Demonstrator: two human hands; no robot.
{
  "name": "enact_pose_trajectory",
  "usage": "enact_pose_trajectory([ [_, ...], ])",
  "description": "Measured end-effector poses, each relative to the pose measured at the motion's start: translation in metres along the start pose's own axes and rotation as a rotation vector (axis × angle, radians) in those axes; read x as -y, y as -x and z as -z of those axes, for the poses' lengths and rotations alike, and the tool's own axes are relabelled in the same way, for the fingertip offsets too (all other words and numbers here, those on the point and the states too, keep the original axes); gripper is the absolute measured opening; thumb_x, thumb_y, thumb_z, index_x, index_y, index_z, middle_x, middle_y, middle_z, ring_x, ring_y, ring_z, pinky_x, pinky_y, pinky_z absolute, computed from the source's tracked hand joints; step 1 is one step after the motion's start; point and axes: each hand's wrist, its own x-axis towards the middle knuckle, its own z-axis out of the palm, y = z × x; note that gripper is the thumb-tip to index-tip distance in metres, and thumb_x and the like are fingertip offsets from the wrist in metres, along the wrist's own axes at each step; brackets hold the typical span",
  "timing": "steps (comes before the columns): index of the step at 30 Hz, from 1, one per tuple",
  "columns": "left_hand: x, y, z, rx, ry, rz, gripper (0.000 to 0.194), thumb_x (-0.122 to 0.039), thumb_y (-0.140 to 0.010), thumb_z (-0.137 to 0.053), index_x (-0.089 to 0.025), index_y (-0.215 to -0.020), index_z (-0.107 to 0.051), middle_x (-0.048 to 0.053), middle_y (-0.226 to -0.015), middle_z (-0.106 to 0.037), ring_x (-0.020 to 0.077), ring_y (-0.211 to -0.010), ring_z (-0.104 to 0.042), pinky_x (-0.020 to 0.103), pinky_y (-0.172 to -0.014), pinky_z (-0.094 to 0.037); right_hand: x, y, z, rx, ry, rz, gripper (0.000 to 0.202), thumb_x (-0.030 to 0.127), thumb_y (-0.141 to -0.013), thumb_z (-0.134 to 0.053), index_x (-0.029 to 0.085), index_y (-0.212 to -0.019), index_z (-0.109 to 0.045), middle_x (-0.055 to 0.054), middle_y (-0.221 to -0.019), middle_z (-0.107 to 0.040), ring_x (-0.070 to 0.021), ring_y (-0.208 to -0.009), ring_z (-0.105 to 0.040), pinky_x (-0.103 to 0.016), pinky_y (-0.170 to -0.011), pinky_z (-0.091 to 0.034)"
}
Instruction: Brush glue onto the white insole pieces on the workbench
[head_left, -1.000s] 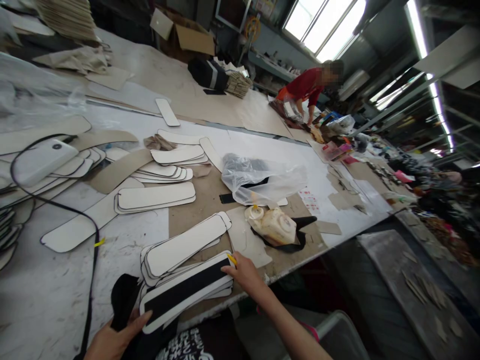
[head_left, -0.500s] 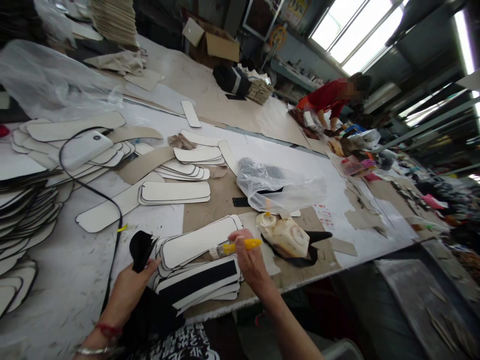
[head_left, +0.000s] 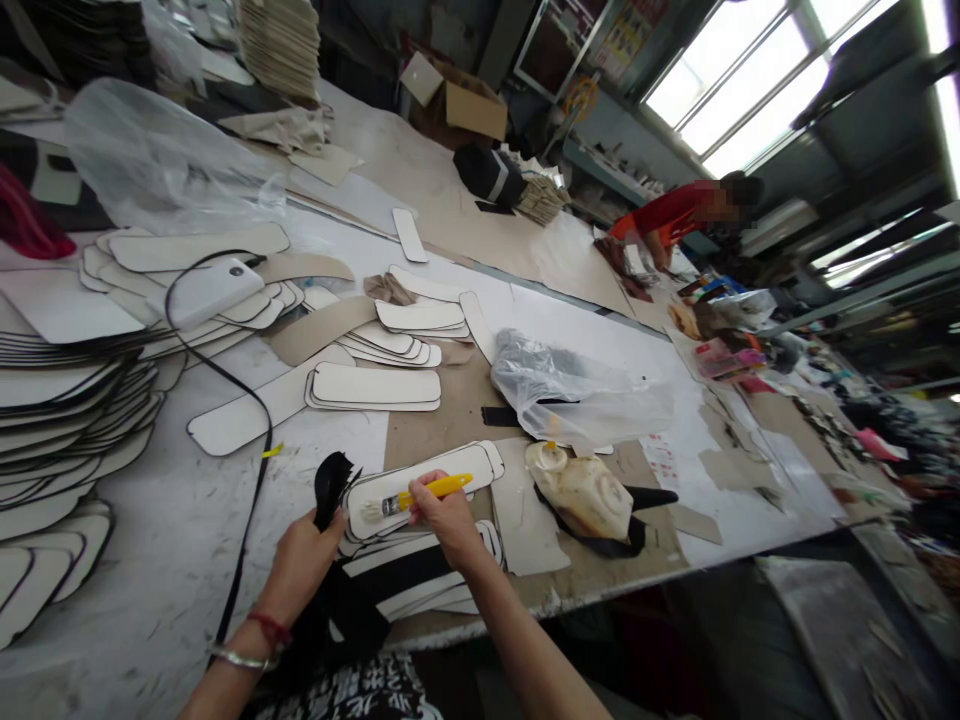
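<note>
My right hand (head_left: 450,525) is closed around the yellow handle of a flat paintbrush (head_left: 442,487). Its pale bristles lie over the left part of a long white panel with rounded corners (head_left: 480,461), the top one of a stack. My left hand (head_left: 306,555), at the stack's left end, pinches a bunch of black strips (head_left: 334,485) that stick up past the fingers. Nearer me, a black strip (head_left: 405,570) lies along a second stack of white panels (head_left: 424,602). To the right rests a yellowed plastic jug (head_left: 592,495) with a cut opening.
More white panels (head_left: 375,385) lie beyond, with dark-edged stacks (head_left: 67,430) at left. A white device (head_left: 217,290) trails a black cord (head_left: 259,480). A clear plastic bag (head_left: 577,395) lies mid-table. Far off, a person in red (head_left: 660,215) leans over the table.
My right hand has moved the brush leftward along the top white panel, towards my left hand. The left hand still holds the black strips. The whole view has shifted slightly.
</note>
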Motion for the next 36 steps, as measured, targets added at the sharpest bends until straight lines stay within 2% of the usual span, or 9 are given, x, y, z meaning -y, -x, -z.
enact_pose_trajectory([
  [2,0.000,-0.001,-0.002,0.001,-0.006,0.000,0.045,-0.052,-0.070,-0.046,-0.011,-0.079,-0.063,0.012,-0.062,-0.065,0.0305,-0.070,-0.062,0.034,-0.061,-0.042,-0.002,0.000,0.001,-0.001,0.016,0.015,0.029,0.042,-0.072,-0.065,0.018,-0.079,-0.051,0.005,-0.059,-0.055,-0.0104,-0.047,-0.052,-0.023,-0.051,-0.041],
  [9,-0.002,-0.006,-0.008,-0.005,0.014,0.012,0.048,-0.051,-0.066,-0.049,-0.011,-0.087,-0.063,0.015,-0.078,-0.068,0.0308,-0.081,-0.062,0.034,-0.068,-0.044,0.000,0.002,0.001,-0.007,0.043,0.020,0.025,0.040,-0.073,-0.064,0.018,-0.079,-0.053,0.004,-0.060,-0.056,-0.0112,-0.049,-0.054,-0.024,-0.052,-0.042],
  [16,-0.002,-0.007,-0.009,-0.014,0.044,0.011,0.041,-0.050,-0.064,-0.051,-0.014,-0.080,-0.062,0.012,-0.074,-0.068,0.0278,-0.077,-0.062,0.033,-0.066,-0.043,0.003,0.003,-0.003,0.022,0.010,0.023,0.022,0.039,-0.075,-0.062,0.019,-0.078,-0.052,0.004,-0.059,-0.055,-0.0121,-0.050,-0.053,-0.025,-0.054,-0.043],
  [20,-0.003,-0.007,-0.009,-0.011,0.055,0.005,0.037,-0.050,-0.062,-0.052,-0.016,-0.074,-0.060,0.008,-0.065,-0.064,0.0253,-0.069,-0.059,0.032,-0.063,-0.042,-0.001,-0.001,0.001,0.017,0.084,0.053,0.023,0.039,-0.075,-0.062,0.019,-0.078,-0.052,0.004,-0.063,-0.054,-0.0114,-0.050,-0.053,-0.024,-0.052,-0.041],
  [24,-0.003,-0.005,-0.009,-0.020,0.063,0.013,0.033,-0.048,-0.062,-0.053,-0.016,-0.072,-0.060,0.005,-0.061,-0.061,0.0229,-0.064,-0.057,0.031,-0.060,-0.040,-0.003,-0.005,0.014,-0.077,0.248,0.139,0.020,0.039,-0.077,-0.059,0.020,-0.077,-0.053,0.002,-0.068,-0.054,-0.0128,-0.055,-0.053,-0.026,-0.054,-0.042],
  [30,-0.003,-0.003,-0.007,-0.023,0.078,0.021,0.036,-0.049,-0.060,-0.054,-0.016,-0.072,-0.061,0.005,-0.063,-0.063,0.0242,-0.068,-0.059,0.031,-0.062,-0.043,0.000,-0.010,0.044,-0.236,0.458,0.211,0.017,0.039,-0.079,-0.056,0.022,-0.075,-0.056,-0.003,-0.075,-0.055,-0.0186,-0.074,-0.054,-0.029,-0.063,-0.044],
  [36,-0.008,-0.004,-0.004,-0.054,0.067,0.015,0.037,-0.051,-0.055,-0.059,-0.017,-0.068,-0.063,0.006,-0.057,-0.064,0.0255,-0.062,-0.060,0.032,-0.057,-0.044,0.008,-0.012,0.072,-0.386,0.652,0.392,0.013,0.032,-0.082,-0.053,0.022,-0.074,-0.054,-0.003,-0.078,-0.054,-0.0185,-0.079,-0.052,-0.032,-0.075,-0.042],
])
